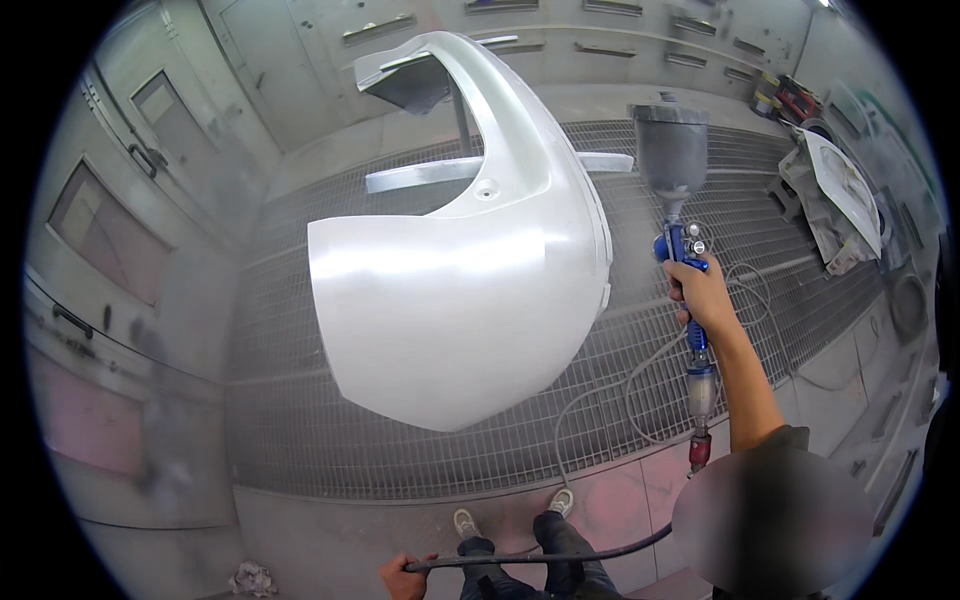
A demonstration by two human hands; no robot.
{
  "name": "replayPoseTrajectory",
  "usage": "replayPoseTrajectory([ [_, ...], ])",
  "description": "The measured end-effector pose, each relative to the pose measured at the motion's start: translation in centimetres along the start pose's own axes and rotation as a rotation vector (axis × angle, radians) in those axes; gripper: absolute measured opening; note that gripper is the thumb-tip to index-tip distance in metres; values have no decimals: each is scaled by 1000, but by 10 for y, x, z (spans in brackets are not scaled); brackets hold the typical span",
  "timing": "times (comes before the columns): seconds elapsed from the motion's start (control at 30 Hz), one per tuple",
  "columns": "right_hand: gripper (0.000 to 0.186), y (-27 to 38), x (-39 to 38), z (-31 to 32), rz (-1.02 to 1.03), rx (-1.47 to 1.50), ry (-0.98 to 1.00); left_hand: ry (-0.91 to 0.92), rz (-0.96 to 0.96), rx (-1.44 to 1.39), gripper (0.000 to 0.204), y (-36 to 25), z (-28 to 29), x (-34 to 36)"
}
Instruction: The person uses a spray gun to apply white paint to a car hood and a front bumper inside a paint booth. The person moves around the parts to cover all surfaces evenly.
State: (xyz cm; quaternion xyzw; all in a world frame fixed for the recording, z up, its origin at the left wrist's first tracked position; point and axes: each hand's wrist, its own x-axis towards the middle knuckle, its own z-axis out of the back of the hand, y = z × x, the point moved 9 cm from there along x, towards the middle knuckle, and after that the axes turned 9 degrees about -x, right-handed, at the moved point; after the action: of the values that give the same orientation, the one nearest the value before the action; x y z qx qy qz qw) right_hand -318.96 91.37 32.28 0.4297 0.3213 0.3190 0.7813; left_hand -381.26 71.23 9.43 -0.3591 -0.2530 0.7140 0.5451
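My right hand [703, 292] is wrapped round the grip of a blue paint spray gun [697, 340]. A grey paint cup [672, 150] stands upright on top of the gun, and a clear filter with a red coupling hangs below the grip. Low in the view, my left hand [405, 578] is closed on a dark air hose [540, 558] that crosses in front of my legs. Left of the gun, and apart from it, a glossy white curved car body panel [450, 310] rests on a stand [400, 175] that it partly hides.
Metal floor grating [350, 460] lies under the panel. A thin looped hose [628, 385] trails over it. At the right lie white and grey car parts [840, 195], with cans [768, 95] behind them. Crumpled paper [252, 578] is at lower left; booth doors [110, 230] line the left.
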Motion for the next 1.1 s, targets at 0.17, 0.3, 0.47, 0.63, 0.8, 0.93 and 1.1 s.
replayPoseTrajectory([
  [0.17,13,59,-33,-68,7,177,243,-89,-7,-148,43,-21,26,-2],
  [0.3,14,110,-56,-122,49,254,509,-128,-19,-273,42,-11,30,-4],
  [0.47,16,179,-95,-191,87,287,764,-221,-25,-350,42,-17,46,-23],
  [0.63,13,231,-113,-228,139,380,948,-265,-72,-227,42,-46,51,-32],
  [0.8,16,239,-74,-204,209,305,810,-280,-59,-295,43,-44,40,-31],
  [0.93,15,212,-39,-163,163,276,692,-243,-15,-353,42,-48,25,-33],
  [1.1,13,172,2,-114,92,195,572,-183,110,-146,19,-20,-14,-42],
])
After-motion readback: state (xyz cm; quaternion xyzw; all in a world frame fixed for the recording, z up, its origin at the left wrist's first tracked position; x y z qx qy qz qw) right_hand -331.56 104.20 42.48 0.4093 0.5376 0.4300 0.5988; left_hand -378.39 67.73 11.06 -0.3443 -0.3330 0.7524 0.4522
